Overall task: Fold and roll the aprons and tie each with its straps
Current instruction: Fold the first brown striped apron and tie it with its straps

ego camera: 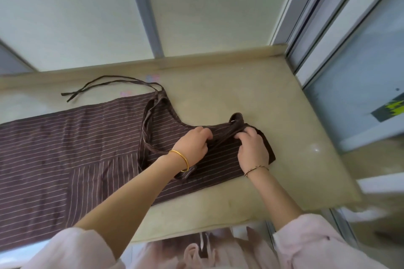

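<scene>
A brown apron with thin pale stripes lies flat across a beige counter, its bib end pointing right. My left hand and my right hand both grip the bib's top edge, where the neck strap is bunched between them. The fabric there is curled up off the counter. A loop of strap lies over the apron's middle, running under my left wrist. Two waist straps trail away to the far left on the counter.
The counter ends in a raised lip against frosted window panels at the back. A sliding glass frame borders the right side. Bare counter lies to the right of the bib and along the near edge.
</scene>
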Available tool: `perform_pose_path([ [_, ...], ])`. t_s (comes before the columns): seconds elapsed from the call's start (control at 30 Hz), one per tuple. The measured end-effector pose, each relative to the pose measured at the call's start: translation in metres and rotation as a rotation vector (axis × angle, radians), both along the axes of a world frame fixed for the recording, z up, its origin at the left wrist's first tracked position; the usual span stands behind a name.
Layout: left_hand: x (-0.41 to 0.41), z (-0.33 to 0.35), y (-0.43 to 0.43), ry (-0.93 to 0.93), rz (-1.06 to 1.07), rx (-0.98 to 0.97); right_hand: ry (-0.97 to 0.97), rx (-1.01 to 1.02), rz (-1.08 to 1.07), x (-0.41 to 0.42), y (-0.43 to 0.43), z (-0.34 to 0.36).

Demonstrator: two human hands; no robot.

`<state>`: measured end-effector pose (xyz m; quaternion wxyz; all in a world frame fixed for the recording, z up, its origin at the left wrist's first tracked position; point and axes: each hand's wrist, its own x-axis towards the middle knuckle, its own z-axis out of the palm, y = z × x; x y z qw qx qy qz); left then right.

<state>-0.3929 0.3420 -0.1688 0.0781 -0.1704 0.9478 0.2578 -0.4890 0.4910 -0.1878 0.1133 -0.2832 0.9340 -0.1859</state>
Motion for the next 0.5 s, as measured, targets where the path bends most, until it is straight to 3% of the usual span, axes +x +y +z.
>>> perform_pose_path([
  [0.13, -0.003, 0.002, 0.007, -0.008, -0.011, 0.033, -0.027, 0.017, -0.018, -0.012, -0.002, -0.004],
  [0.27, -0.004, -0.004, 0.014, -0.088, -0.139, -0.130, -0.140, -0.038, -0.043, -0.028, -0.004, -0.007],
  [0.4, -0.006, -0.004, 0.018, -0.032, -0.151, -0.171, -0.530, -0.417, -0.327, -0.043, -0.003, -0.006],
  [0.5, -0.007, 0.003, 0.019, -0.011, -0.160, -0.146, -0.657, -0.661, -0.482, -0.045, 0.000, -0.007],
])
